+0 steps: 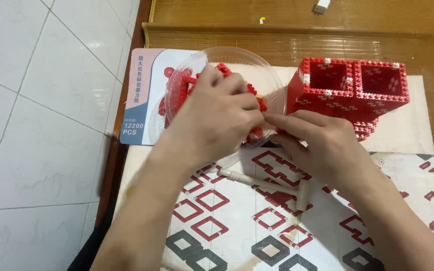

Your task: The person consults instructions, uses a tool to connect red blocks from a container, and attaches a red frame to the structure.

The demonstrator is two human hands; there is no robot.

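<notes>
Left hand (217, 118) curled over the clear plastic bowl (272, 75) of red bricks (223, 69), fingers bent together, fingertips dipping among the pieces; contents of that grip hidden. Right hand (317, 143) just beside, its fingertips pinched tight at the left's, meeting over the bowl's near rim. Beyond the right grip, the red brick model (350, 88). Below both, a white hammer tool (269, 183) on the worktop (403, 133).
</notes>
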